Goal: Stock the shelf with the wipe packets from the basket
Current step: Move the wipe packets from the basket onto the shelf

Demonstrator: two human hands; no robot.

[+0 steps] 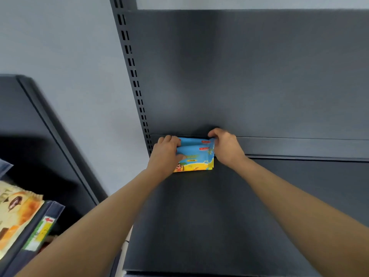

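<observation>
The left hand's (166, 154) curled fingers gripped the left edge of the wipe packets (196, 154), thumb pressed flat on the front. The right hand's (225, 148) bent fingers pinched the top right corner. Between the 2 hands the packets were flat, glossy, soft rectangles, blue above and yellow below. 2 red labels showed at least 2 stacked, though the exact count could not be told. They lay on the matte dark metal shelf (219, 206), with the smooth back panel (239, 76) just beyond the fingertips. Both forearms reached out straight. A slotted upright (135, 76) stood left of the left fingers.
</observation>
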